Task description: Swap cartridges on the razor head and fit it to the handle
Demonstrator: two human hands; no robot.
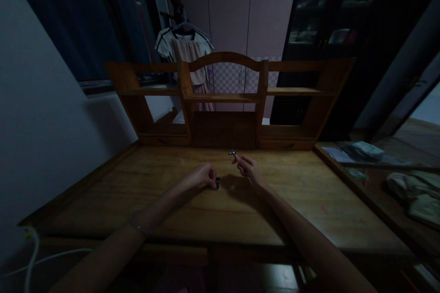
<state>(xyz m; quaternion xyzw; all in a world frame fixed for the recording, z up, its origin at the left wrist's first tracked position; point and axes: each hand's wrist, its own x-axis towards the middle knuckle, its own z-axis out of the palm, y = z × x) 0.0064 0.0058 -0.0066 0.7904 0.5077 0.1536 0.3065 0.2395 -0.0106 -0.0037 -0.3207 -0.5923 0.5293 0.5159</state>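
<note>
Near the middle of the wooden desk (192, 219), my left hand (207, 176) is closed at a small dark object (217, 183) on the desktop, its fingertips pressed together at the object's left side. My right hand (248, 170) is wrapped round a small metal tool (233, 153), raised a little above the desk to the right. The tool's shiny head points up and left, and its handle is mostly hidden in the fingers. A bracelet circles my left wrist.
A wooden shelf unit (223, 98) with small drawers stands along the desk's back edge. Beyond the right edge lie papers (338, 154), plastic packets (367, 149) and a pale cloth item (421, 194). A white cable (33, 256) hangs at the lower left.
</note>
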